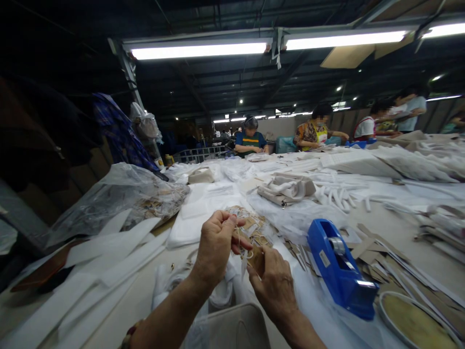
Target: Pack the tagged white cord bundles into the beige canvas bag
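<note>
My left hand [215,242] is raised over the table, thumb and fingers pinched on a thin white string [239,236]. Just to its right, and a little lower, my right hand [273,281] has its thumb and fingers closed on a brown card tag [257,261]. The string hangs down near this tag. Behind my hands lies a pile of similar brown tags [258,235] with white strings. Below them, close to me, sits a beige bag [236,329] with clear plastic and white material around it, partly hidden by my forearms.
A blue tape dispenser [339,271] and a round tin [417,320] stand to the right, near brown and white strips [394,271]. White strips [109,257] and a clear plastic bag [123,198] lie left. A folded beige bag [286,188] lies farther back. Several people work beyond.
</note>
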`<state>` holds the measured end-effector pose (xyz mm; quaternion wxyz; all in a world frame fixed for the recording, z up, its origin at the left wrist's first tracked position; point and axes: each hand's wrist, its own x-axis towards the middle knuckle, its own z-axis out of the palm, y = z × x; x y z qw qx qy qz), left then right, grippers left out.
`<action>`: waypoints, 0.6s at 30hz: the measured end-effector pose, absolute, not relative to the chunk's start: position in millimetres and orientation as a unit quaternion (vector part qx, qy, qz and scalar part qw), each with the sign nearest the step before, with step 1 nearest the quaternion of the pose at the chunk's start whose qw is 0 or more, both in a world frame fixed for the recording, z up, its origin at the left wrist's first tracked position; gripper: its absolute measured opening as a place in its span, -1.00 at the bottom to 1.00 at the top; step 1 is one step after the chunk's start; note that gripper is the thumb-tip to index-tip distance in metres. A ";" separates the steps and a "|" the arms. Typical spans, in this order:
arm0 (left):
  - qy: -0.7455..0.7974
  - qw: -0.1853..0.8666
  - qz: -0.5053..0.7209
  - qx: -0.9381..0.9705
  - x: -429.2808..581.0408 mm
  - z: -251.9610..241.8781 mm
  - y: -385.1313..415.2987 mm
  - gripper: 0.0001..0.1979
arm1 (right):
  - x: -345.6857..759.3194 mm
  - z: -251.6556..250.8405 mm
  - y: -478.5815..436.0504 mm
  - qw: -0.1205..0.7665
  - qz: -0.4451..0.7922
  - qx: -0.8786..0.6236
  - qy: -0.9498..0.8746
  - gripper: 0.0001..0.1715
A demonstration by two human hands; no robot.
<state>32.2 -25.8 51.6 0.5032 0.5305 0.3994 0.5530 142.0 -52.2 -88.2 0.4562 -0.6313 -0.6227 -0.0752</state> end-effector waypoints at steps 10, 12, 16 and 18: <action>0.371 0.527 0.491 0.586 35.5 50.8 -29.7 -0.81 | 145.0 -26.3 -54.3 0.602 0.346 -0.405 -0.594 -0.55; 0.360 0.528 0.493 0.590 36.6 50.5 -29.7 -0.82 | 140.0 -21.0 -46.2 0.614 0.353 -0.375 -0.598 -0.76; 0.348 0.520 0.488 0.609 34.6 50.2 -27.8 -0.83 | 140.4 -35.0 -37.4 0.624 0.353 -0.365 -0.593 -0.78; 0.351 0.526 0.477 0.611 31.4 50.0 -25.4 -0.83 | 145.9 -45.4 -38.6 0.599 0.394 -0.384 -0.582 -0.75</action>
